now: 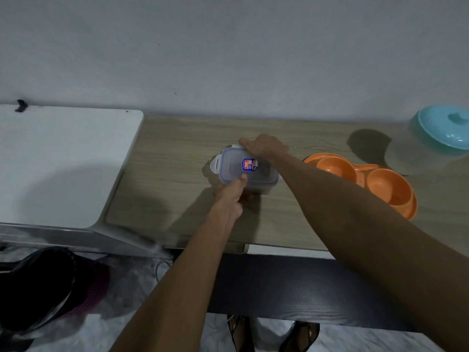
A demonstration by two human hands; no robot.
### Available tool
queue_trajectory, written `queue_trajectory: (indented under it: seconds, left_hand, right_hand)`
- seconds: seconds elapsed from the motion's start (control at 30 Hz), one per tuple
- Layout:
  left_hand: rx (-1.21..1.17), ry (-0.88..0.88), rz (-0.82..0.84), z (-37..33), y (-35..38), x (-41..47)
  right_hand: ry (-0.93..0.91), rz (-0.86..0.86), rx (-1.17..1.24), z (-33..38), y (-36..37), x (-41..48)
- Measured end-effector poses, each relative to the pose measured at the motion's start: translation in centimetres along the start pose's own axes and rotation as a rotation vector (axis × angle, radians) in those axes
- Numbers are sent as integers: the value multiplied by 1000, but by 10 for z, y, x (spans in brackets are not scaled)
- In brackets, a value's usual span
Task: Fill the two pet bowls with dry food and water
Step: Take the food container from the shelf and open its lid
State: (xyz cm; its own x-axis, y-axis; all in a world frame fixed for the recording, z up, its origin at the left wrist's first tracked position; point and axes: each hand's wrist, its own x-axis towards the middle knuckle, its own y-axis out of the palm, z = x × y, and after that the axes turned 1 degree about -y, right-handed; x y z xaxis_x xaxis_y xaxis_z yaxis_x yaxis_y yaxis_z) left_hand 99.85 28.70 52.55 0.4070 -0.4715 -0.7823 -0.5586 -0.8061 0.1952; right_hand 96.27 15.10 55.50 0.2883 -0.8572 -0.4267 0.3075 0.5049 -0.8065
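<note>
- the clip-lid food container (250, 171) sits on the wooden tabletop (172, 153) with its lid on. its long axis runs left to right, and the right end slants a little toward the person.
- the left hand (229, 199) holds the near long side, thumb pressed on the lid and the other fingers curled under the edge. they are probably on the near clip, though the hand hides it.
- the right hand (265, 148) is curled over the far long side, so the two hands face each other across the short axis.
- the end flap (215, 165) on the left sticks out unlatched.
- the orange double pet bowl (361, 172) lies just right of the container, beside the right forearm, with both wells bare. the right hand is nearer to it for a pour.
- judgement: the lid must come off first, and lifting it away leftward would keep the path to the bowl free.
</note>
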Motion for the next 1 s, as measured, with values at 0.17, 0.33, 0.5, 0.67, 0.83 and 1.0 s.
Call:
queue_trajectory:
  seconds: [0.17, 0.33, 0.5, 0.67, 0.83, 1.0]
  left_hand:
    - [9, 40, -16, 3, 1, 0]
    - [75, 98, -8, 1, 2, -3]
    - [380, 232, -204, -20, -24, -17]
    - [470, 308, -252, -52, -35, -23]
    - [448, 405, -242, -60, -20, -24]
    - [520, 560, -286, -78, -9, -21]
  right_hand:
    - [-43, -139, 30, -3, 2, -6]
    - [-119, -156, 85, -10, -3, -12]
    - [-85, -164, 226, -48, -12, -18]
    - [-20, -113, 283, -82, -12, -48]
    - [17, -136, 455, -89, -3, -50]
    - [37, -97, 641, -77, -32, -51]
